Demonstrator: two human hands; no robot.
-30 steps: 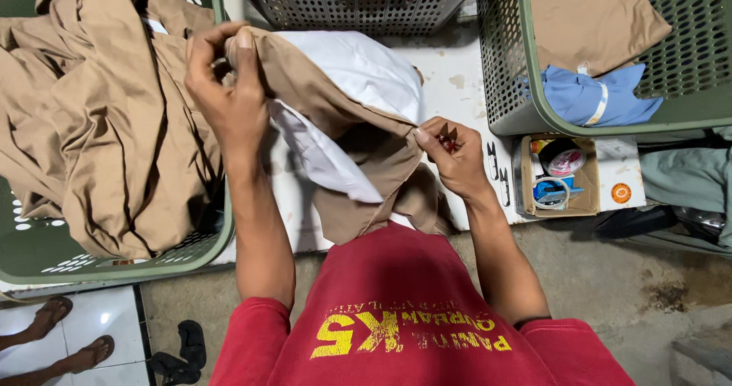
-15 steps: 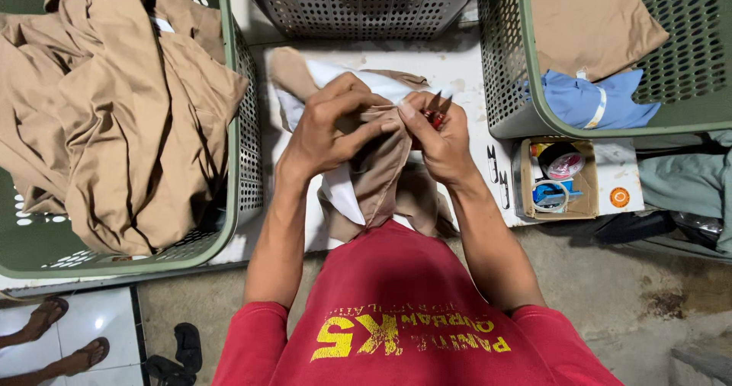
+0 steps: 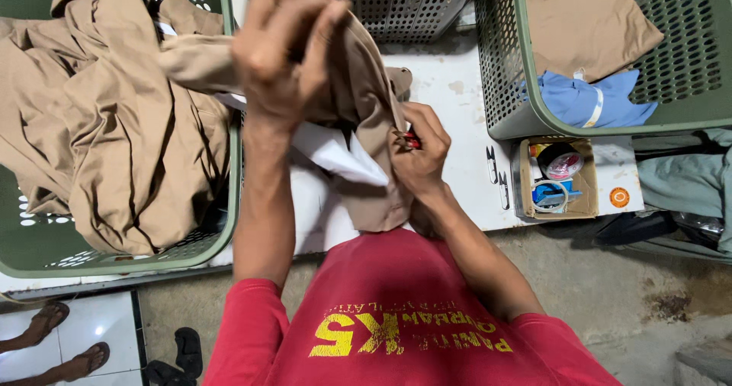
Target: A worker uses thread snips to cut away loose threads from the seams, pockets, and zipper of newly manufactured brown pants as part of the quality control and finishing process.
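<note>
Head view: tan garment (image 3: 366, 89) is gripped high in closed left hand (image 3: 278, 47), hem pinched by right hand (image 3: 418, 153) with small red tool, over white table (image 3: 457, 104), between baskets, for inspection.

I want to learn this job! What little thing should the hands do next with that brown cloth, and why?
Probably snip with the right hand: a small red tool, likely a thread cutter, shows in its fingers against the brown cloth, which the left hand holds lifted above the white table. What is being cut is hidden.
</note>
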